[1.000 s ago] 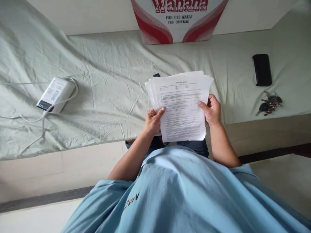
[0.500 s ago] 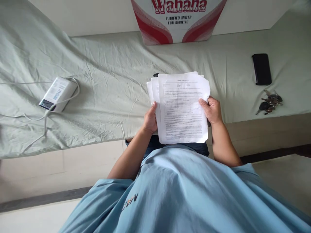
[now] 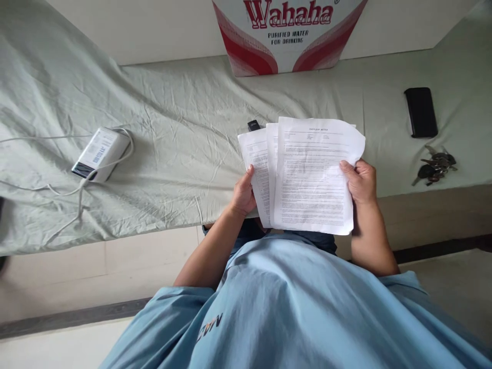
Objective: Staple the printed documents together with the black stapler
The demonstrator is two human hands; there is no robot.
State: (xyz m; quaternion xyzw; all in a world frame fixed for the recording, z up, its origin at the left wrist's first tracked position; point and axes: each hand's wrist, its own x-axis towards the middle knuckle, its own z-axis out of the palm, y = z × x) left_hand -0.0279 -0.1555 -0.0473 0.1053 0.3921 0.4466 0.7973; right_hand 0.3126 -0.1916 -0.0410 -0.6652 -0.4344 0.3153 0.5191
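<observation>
Holding a fanned set of printed sheets above the lap, the person keeps both hands engaged. The left hand (image 3: 243, 195) grips the rear sheets (image 3: 257, 169) at their left edge, thumb on the printed face. The right hand (image 3: 361, 180) pinches the front sheet (image 3: 313, 174) at its right edge, thumb on top and fingers behind. At least 3 sheets show, offset stepwise toward 9 o'clock; the exact count cannot be read.

Progress, as a judgement: the front sheet stands shifted toward 3 o'clock from the others but overlaps them. Separation therefore appears begun and not complete. No sheet lies on the bed sheet (image 3: 172, 128), so nothing seems to have been set aside yet, and the whole set is held in the air.

Surroundings, taken from the papers:
- 12 o'clock: a Wahaha water carton (image 3: 288, 31) stands against the wall.
- 2 o'clock: a black phone (image 3: 421, 111) lies flat, well apart.
- 3 o'clock: a bunch of keys (image 3: 436, 168) rests near the bed edge.
- 9 o'clock: a white power bank (image 3: 100, 154) with a white cable (image 3: 77, 192) looped about it.
- 11 o'clock: a small dark object (image 3: 253, 124) shows just beyond the top edge of the sheets; its kind cannot be told.
</observation>
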